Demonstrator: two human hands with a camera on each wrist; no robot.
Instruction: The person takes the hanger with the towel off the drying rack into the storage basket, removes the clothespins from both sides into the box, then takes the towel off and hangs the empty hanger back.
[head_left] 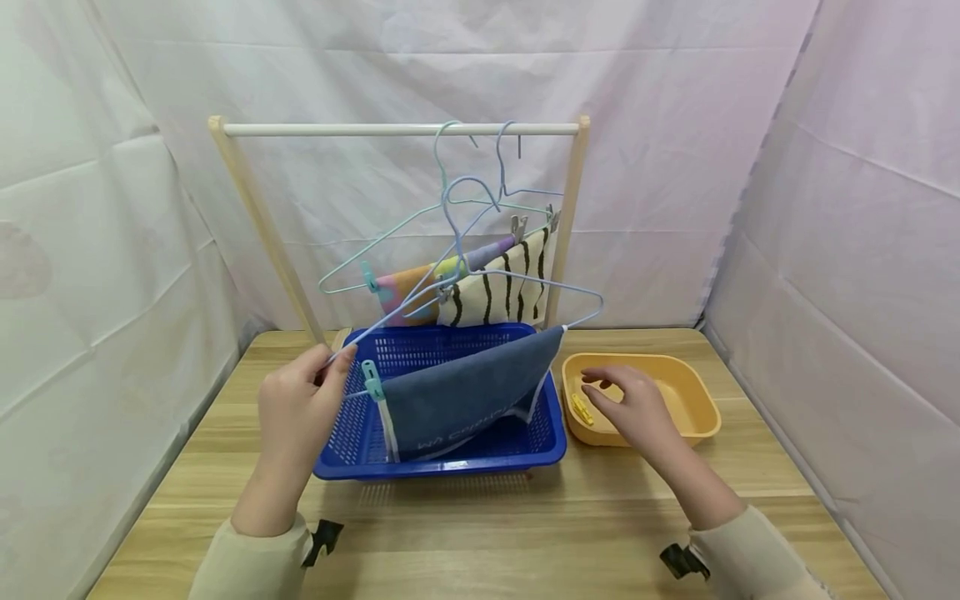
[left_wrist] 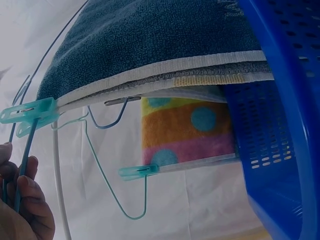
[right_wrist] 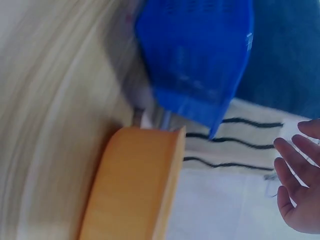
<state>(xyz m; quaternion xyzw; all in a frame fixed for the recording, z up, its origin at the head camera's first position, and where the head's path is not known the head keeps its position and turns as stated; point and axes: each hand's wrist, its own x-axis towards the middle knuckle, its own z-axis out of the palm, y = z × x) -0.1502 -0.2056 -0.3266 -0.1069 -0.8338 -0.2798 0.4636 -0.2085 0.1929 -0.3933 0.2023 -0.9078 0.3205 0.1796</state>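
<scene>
My left hand (head_left: 303,400) grips one lower corner of a light blue wire clothes hanger (head_left: 540,281). A dark blue towel (head_left: 465,387) with a white edge drapes over the hanger's bottom bar. One teal clothespin (head_left: 372,381) clips the towel's left end; in the left wrist view this clothespin (left_wrist: 35,114) sits just above the fingers. Bent slightly and holding nothing, my right hand (head_left: 633,408) hovers over a yellow-orange basin (head_left: 690,400). Beneath its fingertips, a yellow clothespin (head_left: 581,410) lies in the basin.
Under the towel stands a blue perforated basket (head_left: 442,468). Behind it, a rack with a white rail (head_left: 322,130) carries two hangers with a multicolored towel (head_left: 416,283) and a black-striped cream towel (head_left: 495,292). White cloth (head_left: 675,167) hangs around the wooden table (head_left: 465,542).
</scene>
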